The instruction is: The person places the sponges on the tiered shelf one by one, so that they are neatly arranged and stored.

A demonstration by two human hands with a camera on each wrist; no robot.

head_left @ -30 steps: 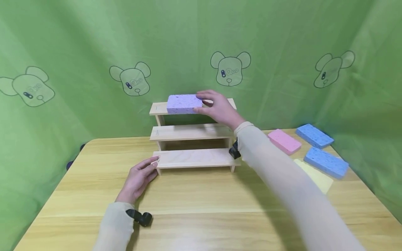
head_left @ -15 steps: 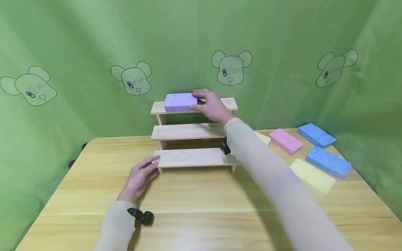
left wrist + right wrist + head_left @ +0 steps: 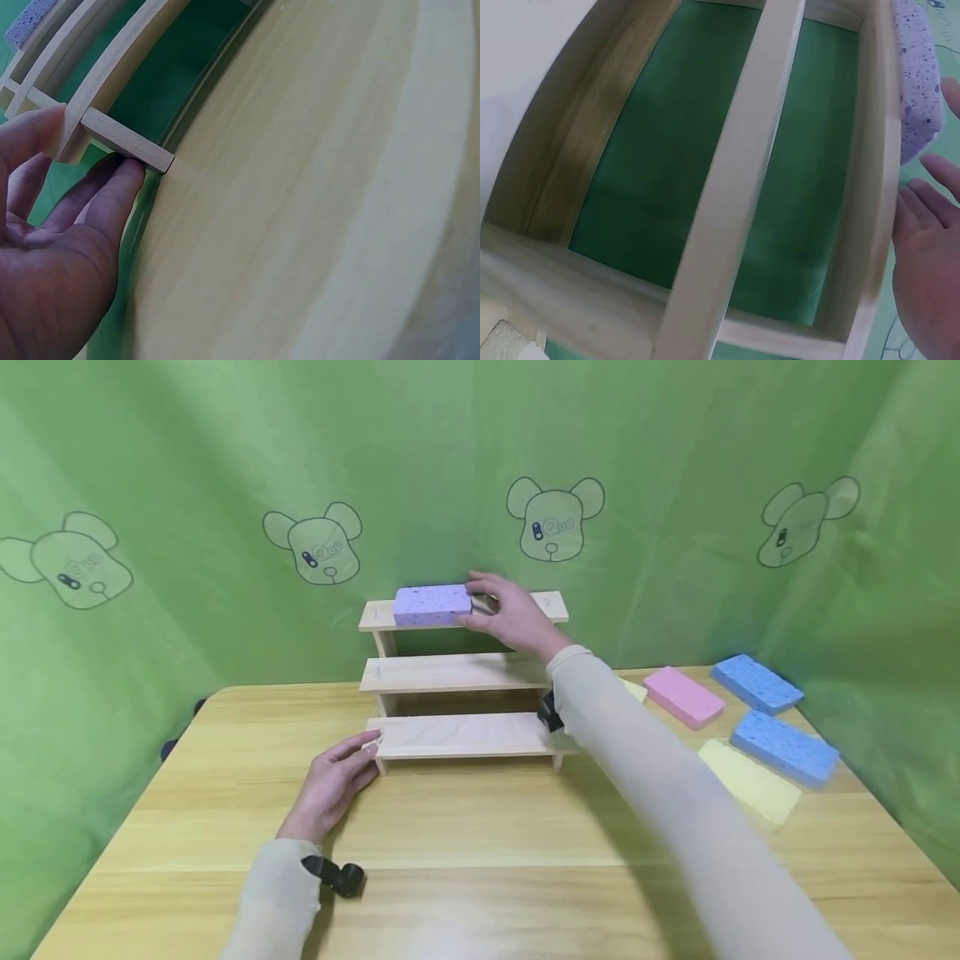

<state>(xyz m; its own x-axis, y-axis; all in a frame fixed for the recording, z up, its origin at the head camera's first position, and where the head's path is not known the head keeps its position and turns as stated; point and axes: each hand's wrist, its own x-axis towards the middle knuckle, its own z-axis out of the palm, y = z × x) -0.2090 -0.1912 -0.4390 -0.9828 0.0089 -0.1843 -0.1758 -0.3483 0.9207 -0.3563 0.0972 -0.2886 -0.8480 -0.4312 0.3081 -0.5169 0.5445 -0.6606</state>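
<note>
A purple sponge [image 3: 432, 603] lies on the left part of the top tier of a three-tier wooden stand [image 3: 457, 735]. At its right end is my right hand [image 3: 521, 618], thumb and fingers spread. The right wrist view shows a small gap between the sponge [image 3: 918, 79] and the fingers of that hand [image 3: 934, 262]. My left hand [image 3: 328, 789] holds the left end of the lowest tier. In the left wrist view, the thumb of that hand [image 3: 56, 289] is on the board's edge, with fingers below against the leg of the stand [image 3: 127, 140].
On the table's right side lie a pink sponge [image 3: 684, 697], two blue sponges [image 3: 756, 683] and a yellow sponge [image 3: 750, 781]. Another yellow piece [image 3: 634, 689] shows partly behind my right sleeve. A green curtain [image 3: 435, 460] hangs behind the wooden table [image 3: 480, 860].
The purple sponge has shifted slightly left and now lies on the top tier. My right hand moved left with it, then drew slightly right, letting go. The left hand stayed put.
</note>
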